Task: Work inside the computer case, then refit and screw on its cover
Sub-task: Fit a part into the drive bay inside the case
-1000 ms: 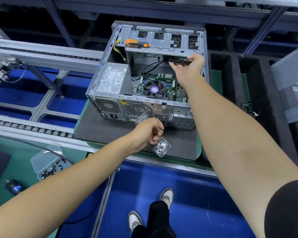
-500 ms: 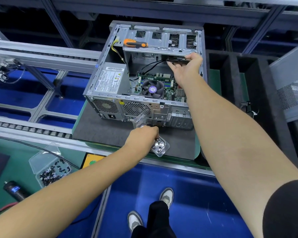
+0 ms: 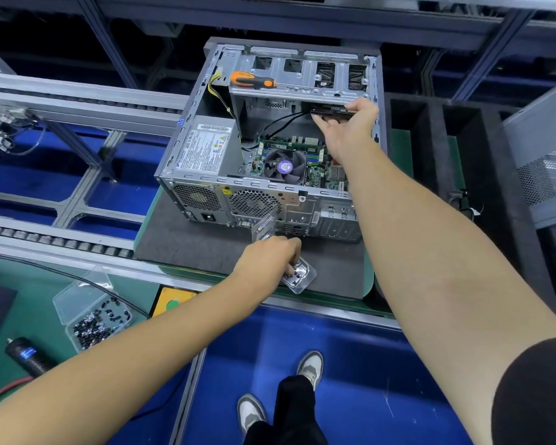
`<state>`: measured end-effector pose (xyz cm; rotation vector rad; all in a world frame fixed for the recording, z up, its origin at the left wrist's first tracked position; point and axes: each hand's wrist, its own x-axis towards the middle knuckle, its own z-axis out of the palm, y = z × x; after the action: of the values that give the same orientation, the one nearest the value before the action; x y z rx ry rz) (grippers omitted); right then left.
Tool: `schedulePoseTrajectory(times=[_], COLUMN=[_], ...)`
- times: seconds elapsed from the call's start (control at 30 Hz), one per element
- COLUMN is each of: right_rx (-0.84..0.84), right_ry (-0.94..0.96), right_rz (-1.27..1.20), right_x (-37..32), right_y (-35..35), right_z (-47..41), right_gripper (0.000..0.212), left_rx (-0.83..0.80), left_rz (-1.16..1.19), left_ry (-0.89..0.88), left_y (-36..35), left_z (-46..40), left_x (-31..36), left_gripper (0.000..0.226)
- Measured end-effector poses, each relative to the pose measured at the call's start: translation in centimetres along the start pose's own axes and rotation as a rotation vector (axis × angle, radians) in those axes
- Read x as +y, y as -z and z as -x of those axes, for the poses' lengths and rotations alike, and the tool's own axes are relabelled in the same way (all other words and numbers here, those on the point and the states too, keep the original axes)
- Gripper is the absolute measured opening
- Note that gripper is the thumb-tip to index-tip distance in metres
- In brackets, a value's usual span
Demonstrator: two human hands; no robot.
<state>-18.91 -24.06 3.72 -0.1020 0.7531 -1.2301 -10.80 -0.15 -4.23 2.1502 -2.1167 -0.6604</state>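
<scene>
The open computer case (image 3: pixel 257 185) lies on its side on a grey mat (image 3: pixel 180 242), with the motherboard and fan showing. My right hand (image 3: pixel 347 130) reaches inside and grips a flat dark drive (image 3: pixel 329 111) just under the drive cage. In front of the case, my left hand (image 3: pixel 267 261) curls its fingertips down into a small clear screw box (image 3: pixel 302 279) and pinches among the screws there. An orange-handled screwdriver (image 3: pixel 252 80) rests on top of the drive cage. The grey perforated cover (image 3: pixel 543 162) leans at the far right.
A larger clear box of dark screws (image 3: pixel 97 319) and a black electric screwdriver (image 3: pixel 26 354) lie on the green bench at lower left. Black foam slots (image 3: pixel 430 139) stand right of the case. A roller conveyor (image 3: pixel 45 239) runs along the left.
My left hand has dipped its fingers down into the small clear box. My right hand stays on the drive inside the case.
</scene>
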Motion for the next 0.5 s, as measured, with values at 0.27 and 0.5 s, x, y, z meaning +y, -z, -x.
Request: schedulePoseTrajectory(times=[0.27, 0.5], right_rx=[0.055, 0.032], right_ry=[0.044, 0.026], right_rz=[0.141, 0.087], right_x=[0.1, -0.1], right_y=[0.0, -0.1], right_z=[0.1, 0.3], right_gripper=[0.062, 0.043], left_rx=[-0.029, 0.084], left_rz=[-0.030, -0.120], left_ry=[-0.060, -0.145], left_y=[-1.1, -0.6], left_z=[-0.8, 0.6], left_x=[-0.2, -0.1], left_gripper=[0.024, 0.023])
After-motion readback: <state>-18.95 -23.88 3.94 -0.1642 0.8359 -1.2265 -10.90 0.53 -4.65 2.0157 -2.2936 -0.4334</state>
